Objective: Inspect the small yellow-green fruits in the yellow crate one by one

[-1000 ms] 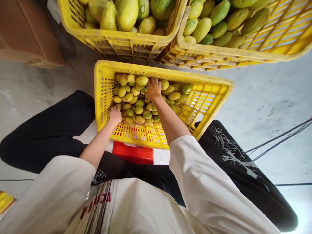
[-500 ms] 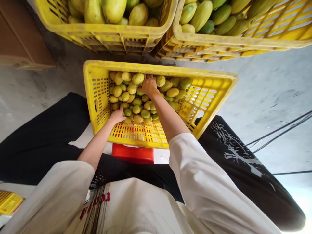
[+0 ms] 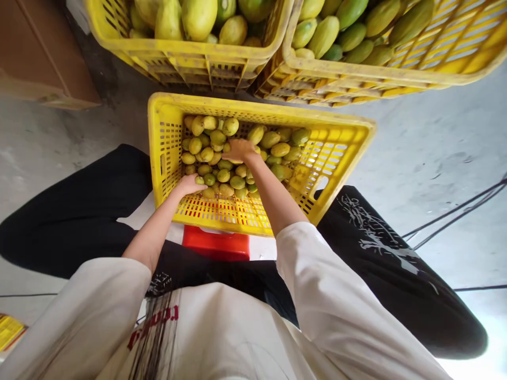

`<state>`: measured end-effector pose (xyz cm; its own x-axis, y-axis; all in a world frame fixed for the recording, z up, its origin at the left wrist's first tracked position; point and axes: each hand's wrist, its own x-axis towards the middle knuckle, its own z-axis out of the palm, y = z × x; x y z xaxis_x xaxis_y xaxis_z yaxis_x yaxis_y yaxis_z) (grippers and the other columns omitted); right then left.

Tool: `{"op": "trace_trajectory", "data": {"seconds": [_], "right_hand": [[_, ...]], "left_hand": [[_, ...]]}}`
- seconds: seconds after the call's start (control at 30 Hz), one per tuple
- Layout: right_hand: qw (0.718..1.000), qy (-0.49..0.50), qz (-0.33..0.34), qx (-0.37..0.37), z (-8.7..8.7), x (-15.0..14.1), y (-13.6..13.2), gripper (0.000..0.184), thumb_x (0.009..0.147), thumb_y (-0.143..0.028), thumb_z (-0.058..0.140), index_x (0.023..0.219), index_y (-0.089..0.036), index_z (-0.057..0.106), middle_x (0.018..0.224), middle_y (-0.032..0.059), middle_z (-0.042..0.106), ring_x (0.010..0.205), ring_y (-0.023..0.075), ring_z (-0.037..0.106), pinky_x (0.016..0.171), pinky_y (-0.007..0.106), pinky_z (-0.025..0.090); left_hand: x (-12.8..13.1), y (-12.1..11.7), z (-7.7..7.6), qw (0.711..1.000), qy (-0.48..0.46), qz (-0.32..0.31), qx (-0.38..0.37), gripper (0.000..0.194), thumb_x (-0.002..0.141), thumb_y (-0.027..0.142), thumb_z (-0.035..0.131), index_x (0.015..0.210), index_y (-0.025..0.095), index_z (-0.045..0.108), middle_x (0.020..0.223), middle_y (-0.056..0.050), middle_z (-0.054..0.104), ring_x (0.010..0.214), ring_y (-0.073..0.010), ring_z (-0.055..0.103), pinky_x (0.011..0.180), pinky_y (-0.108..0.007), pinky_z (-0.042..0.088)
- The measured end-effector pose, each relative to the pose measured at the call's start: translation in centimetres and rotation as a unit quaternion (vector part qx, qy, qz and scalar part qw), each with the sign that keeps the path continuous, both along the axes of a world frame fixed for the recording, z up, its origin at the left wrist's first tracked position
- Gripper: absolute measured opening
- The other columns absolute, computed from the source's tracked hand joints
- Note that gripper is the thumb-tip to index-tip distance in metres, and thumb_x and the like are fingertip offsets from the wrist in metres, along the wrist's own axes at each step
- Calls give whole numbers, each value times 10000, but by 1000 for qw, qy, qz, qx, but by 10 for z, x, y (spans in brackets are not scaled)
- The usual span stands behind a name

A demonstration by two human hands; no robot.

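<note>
A yellow plastic crate [image 3: 161,158] rests in front of me, tilted toward me, with many small yellow-green papayas [image 3: 237,182] in a layer on its bottom. At the crate's near left side, my left hand [image 3: 187,184] is closed round a papaya [image 3: 199,180], whose end shows between thumb and fingers. My right hand [image 3: 240,151] reaches over the middle of the layer, palm down, its fingers curled round a papaya that is mostly covered by the hand. Other papayas lie close around both hands.
Two larger yellow crates, a left one [image 3: 190,50] and a right one [image 3: 368,74], stand beyond, holding bigger papayas. A cardboard box [image 3: 43,58] is at the far left. Below the near crate shows a red plastic object [image 3: 216,245]. Black cables [image 3: 459,211] cross the floor at right.
My right hand has come from the crate's far wall back toward the middle of the papayas. My left hand has shifted slightly down and left, and a papaya now shows in it.
</note>
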<state>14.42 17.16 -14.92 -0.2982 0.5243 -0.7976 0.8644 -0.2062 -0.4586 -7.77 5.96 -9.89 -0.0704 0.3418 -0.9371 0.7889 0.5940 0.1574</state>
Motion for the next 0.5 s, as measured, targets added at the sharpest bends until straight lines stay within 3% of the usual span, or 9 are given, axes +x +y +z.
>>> {"op": "trace_trajectory", "data": {"seconds": [0.07, 0.13, 0.2, 0.27, 0.33, 0.4, 0.43, 0.5], "right_hand": [[997, 31, -54, -53, 14, -5, -16, 376, 790, -289, 930, 1113, -160, 788, 1242, 185, 821, 1368, 472, 686, 1220, 590, 484], [990, 75, -86, -80, 31, -9, -38, 268, 789, -306, 912, 953, -188, 734, 1106, 136, 825, 1228, 397, 736, 1157, 524, 540], [974, 134, -144, -114, 47, -9, -62, 178, 883, -324, 770, 835, -216, 637, 968, 88, 795, 1036, 296, 756, 1036, 446, 608], [952, 184, -209, -131, 62, -5, -87, 177, 959, -368, 592, 834, -244, 574, 878, 42, 756, 870, 216, 737, 915, 379, 646], [836, 294, -414, -205, 73, 2, -107, 188, 907, -420, 629, 853, -256, 553, 811, 15, 715, 761, 191, 692, 831, 358, 655], [712, 364, -557, -225, 84, 12, -120, 249, 833, -444, 721, 866, -262, 554, 749, -15, 667, 691, 177, 640, 733, 324, 640], [671, 384, -595, -222, 90, 17, -124, 277, 804, -439, 761, 871, -264, 556, 733, -25, 651, 676, 173, 625, 696, 310, 629], [639, 406, -618, -211, 103, 29, -127, 315, 774, -412, 819, 883, -268, 560, 736, -29, 648, 680, 175, 630, 673, 302, 626]], "left_hand": [[6, -1, 9, 984, -38, 172, -10, 250, 730, 284, 924, 847, 245, 706, 950, -98, 842, 1215, -388, 797, 1024, -414, 630], [16, 0, 23, 950, -81, 301, -24, 172, 799, 243, 830, 799, 232, 659, 815, -70, 794, 998, -304, 825, 900, -368, 652], [26, 3, 39, 928, -117, 354, -13, 131, 844, 228, 760, 815, 219, 632, 780, -46, 775, 787, -214, 791, 786, -310, 643], [35, 4, 57, 908, -157, 389, 15, 118, 839, 214, 756, 854, 202, 639, 772, -23, 763, 655, -151, 727, 695, -257, 608], [42, 3, 76, 880, -197, 431, 38, 148, 809, 202, 784, 870, 185, 649, 735, -3, 729, 592, -125, 681, 622, -231, 569], [47, 0, 94, 851, -233, 468, 51, 171, 802, 216, 790, 871, 179, 639, 713, 8, 699, 580, -123, 670, 588, -227, 557], [48, -3, 104, 839, -252, 480, 54, 175, 818, 245, 780, 880, 184, 629, 720, 8, 694, 591, -129, 677, 591, -235, 570], [48, -9, 126, 816, -297, 492, 64, 183, 863, 321, 731, 956, 196, 633, 772, 2, 707, 649, -153, 711, 639, -275, 621]]}}
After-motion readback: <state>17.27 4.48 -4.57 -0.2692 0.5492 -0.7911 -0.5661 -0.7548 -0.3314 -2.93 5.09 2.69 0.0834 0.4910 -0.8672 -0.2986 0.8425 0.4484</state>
